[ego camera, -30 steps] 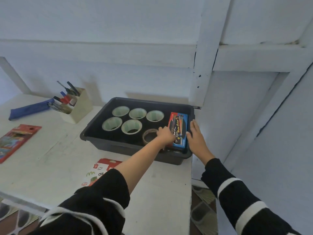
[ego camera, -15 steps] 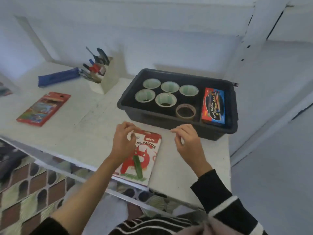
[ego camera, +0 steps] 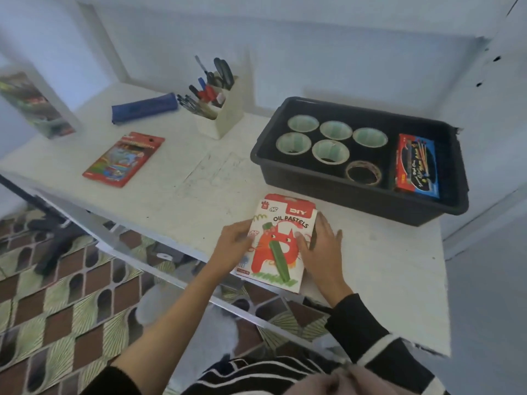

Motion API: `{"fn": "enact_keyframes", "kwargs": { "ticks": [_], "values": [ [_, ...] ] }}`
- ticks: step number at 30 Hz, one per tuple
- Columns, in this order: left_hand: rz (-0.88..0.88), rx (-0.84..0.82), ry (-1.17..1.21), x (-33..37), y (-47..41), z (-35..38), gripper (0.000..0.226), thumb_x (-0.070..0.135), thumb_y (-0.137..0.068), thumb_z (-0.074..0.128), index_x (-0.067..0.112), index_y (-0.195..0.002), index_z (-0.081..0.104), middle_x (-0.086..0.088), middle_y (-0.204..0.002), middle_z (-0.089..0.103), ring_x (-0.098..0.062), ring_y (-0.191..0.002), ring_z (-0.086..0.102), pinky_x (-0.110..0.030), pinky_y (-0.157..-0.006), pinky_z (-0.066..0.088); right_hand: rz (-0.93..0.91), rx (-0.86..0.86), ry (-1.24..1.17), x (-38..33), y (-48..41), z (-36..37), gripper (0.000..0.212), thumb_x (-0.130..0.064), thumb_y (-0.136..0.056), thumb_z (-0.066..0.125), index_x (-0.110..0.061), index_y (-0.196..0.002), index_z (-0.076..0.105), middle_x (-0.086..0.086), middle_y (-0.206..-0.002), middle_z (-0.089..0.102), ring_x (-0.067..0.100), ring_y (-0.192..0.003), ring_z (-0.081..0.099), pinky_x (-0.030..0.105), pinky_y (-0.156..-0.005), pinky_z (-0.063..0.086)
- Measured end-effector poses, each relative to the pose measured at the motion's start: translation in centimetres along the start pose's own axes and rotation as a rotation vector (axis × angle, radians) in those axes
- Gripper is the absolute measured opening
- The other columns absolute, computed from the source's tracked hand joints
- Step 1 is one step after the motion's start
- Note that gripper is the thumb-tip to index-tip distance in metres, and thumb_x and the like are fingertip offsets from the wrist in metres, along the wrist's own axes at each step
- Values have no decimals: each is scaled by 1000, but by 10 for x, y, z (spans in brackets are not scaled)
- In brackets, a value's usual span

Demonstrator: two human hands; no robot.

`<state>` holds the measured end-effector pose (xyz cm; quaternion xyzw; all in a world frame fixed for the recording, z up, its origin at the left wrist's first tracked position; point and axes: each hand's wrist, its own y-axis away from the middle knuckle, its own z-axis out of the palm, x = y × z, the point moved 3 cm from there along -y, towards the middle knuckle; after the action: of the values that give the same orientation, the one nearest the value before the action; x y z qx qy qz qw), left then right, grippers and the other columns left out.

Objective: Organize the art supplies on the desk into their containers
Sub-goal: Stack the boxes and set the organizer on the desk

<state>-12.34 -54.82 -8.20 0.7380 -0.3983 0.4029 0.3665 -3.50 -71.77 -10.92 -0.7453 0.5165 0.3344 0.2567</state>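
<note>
The left hand (ego camera: 237,241) and right hand (ego camera: 323,248) grip the oil pastels box (ego camera: 281,246) by its sides; best lift it level into the far black bin (ego camera: 336,192)

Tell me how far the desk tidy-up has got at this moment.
Done: tape rolls and a blue-and-red box lie in the black bin. In hand: the left hand and right hand grip the oil pastels box. Left: the red pencil pack and blue pouch lie loose on the desk.

Both hands, left hand (ego camera: 234,243) and right hand (ego camera: 321,250), grip the oil pastels box (ego camera: 278,243) at the desk (ego camera: 182,178) edge
</note>
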Motion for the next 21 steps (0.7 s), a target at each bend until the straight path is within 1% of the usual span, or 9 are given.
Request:
{"fn": "enact_keyframes", "kwargs": {
  "ticks": [1, 2, 3, 4, 8, 11, 16, 19, 21],
  "values": [
    [-48, 34, 158, 2, 2, -3, 25, 17, -97, 51, 20, -120, 60, 6, -106, 70, -7, -89, 69, -38, -81, 57, 5, -3, -124, -6, 4, 0, 55, -38, -93, 54, -21, -141, 35, -5, -132, 54, 10, -120, 52, 42, -108, 36],
    [-89, 70, 272, 3, 4, -5, 28, 8, -96, 50, 22, -117, 61, 6, -98, 72, -9, -80, 71, -33, -73, 59, 23, -20, -268, -13, 8, -2, 55, -35, -92, 56, -22, -142, 35, -9, -122, 59, 7, -108, 60, 29, -91, 52],
    [-107, 99, 347, 3, 6, -7, 31, 4, -95, 51, 24, -116, 61, 8, -94, 73, -11, -78, 72, -31, -68, 59, 31, -32, -383, -19, 11, -3, 57, -30, -91, 58, -22, -143, 35, -11, -116, 61, 3, -100, 63, 19, -75, 54],
    [-106, 118, 404, 2, 7, -10, 32, 3, -94, 51, 26, -114, 61, 9, -91, 74, -14, -78, 72, -31, -66, 59, 22, -29, -454, -23, 12, -3, 58, -26, -91, 59, -21, -143, 35, -13, -114, 62, -1, -97, 63, 14, -68, 53],
    [-22, 120, 534, 12, 5, -13, 34, 3, -94, 52, 27, -116, 62, 5, -98, 74, -18, -84, 72, -35, -69, 60, -115, 58, -487, -40, 3, -21, 62, -17, -90, 60, -14, -145, 32, -4, -118, 58, -3, -101, 60, 10, -71, 50],
    [55, 67, 534, 40, -4, -5, 31, 11, -96, 48, 26, -123, 58, 6, -100, 73, -17, -89, 71, -34, -72, 59, -179, 163, -526, -51, -10, -53, 60, -14, -91, 59, -13, -145, 33, 1, -118, 58, 5, -103, 63, 17, -72, 55],
    [216, -114, 408, 115, -22, 33, 32, 19, -95, 52, 44, -115, 51, 19, -101, 70, -12, -97, 68, -32, -79, 58, -154, 358, -669, -55, -42, -128, 47, -14, -91, 60, -15, -134, 41, -13, -115, 58, -1, -101, 63, 13, -67, 52],
    [234, -186, 405, 161, -46, 69, 38, 11, -96, 51, 43, -116, 49, 15, -102, 70, -12, -95, 69, -35, -78, 59, -147, 451, -549, -30, -76, -177, 41, -19, -91, 60, -17, -130, 45, -9, -118, 57, 4, -100, 63, 9, -65, 50],
    [184, -199, 404, 184, -72, 101, 37, 8, -97, 49, 32, -125, 50, 6, -106, 69, -13, -91, 70, -37, -79, 59, -84, 432, -356, -4, -105, -205, 42, -21, -92, 59, -18, -132, 45, -3, -126, 54, 8, -105, 58, 11, -71, 51]
  ]
}}
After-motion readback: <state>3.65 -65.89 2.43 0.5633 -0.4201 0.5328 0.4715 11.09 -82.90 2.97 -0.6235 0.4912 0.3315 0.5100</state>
